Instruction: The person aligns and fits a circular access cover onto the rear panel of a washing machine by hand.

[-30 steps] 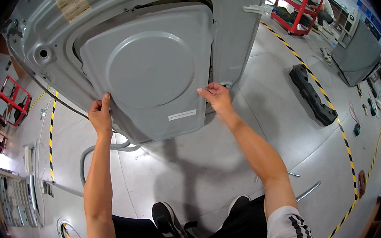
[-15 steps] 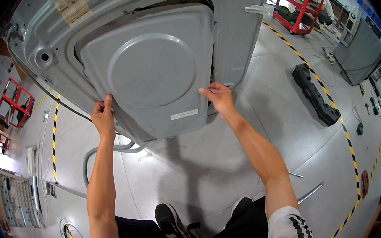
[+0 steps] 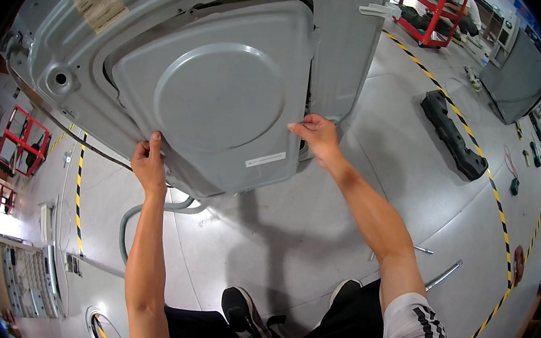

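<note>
A grey metal back panel (image 3: 213,157) with a raised round ring in its middle sits partly off the opening in the grey washing machine housing (image 3: 339,65). Dark gaps show along its top and right edges. My left hand (image 3: 149,160) grips its lower left edge, thumb on the front face and fingers curled behind. At the right edge, my right hand (image 3: 318,138) pinches the panel between thumb and fingers. A pale label (image 3: 265,159) is stuck low on the panel, and a paper label (image 3: 101,3) is on the housing's upper left.
A grey hose (image 3: 127,227) curves over the floor below the machine. At the right lies a black moulded bar (image 3: 453,134) beside yellow-and-black floor tape (image 3: 500,214). Metal rods (image 3: 444,275) lie near my right arm. A red cart (image 3: 431,21) and a person (image 3: 471,12) are farther back.
The whole view has shifted slightly. The panel's lower edge sits a little higher, and both hands keep their grip on it.
</note>
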{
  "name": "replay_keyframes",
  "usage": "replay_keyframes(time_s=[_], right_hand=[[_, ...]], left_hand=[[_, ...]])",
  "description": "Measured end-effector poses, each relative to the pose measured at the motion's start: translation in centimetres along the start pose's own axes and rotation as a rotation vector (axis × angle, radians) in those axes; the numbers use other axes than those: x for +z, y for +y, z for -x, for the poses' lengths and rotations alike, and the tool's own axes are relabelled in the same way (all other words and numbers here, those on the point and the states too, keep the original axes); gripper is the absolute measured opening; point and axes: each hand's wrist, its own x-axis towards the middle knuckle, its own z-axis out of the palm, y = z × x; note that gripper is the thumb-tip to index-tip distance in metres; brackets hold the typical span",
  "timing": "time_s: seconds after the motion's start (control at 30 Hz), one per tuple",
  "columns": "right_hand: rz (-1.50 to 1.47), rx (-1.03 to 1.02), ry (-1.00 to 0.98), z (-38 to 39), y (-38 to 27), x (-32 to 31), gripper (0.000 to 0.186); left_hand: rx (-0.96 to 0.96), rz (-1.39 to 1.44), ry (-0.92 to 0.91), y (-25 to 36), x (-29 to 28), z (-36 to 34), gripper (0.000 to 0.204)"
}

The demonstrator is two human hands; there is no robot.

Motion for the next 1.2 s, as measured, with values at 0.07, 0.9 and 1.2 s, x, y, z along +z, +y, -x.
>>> replay_keyframes(time_s=[0.07,0.9,1.2], right_hand=[[-0.027,-0.054,0.027,0.0,-0.2,0.2,0.031],[0.026,-0.028,0.017,-0.2,-0.5,-0.2,0.035],[0.09,-0.014,0.005,0.0,0.3,-0.5,0.042]], left_hand=[[0.004,-0.001,0.011,-0.1,0.2,-0.1,0.046],[-0.035,0.001,0.014,0.1,0.2,0.0,0.045],[0.016,-0.069,0.003,0.1,-0.4,-0.4,0.037]])
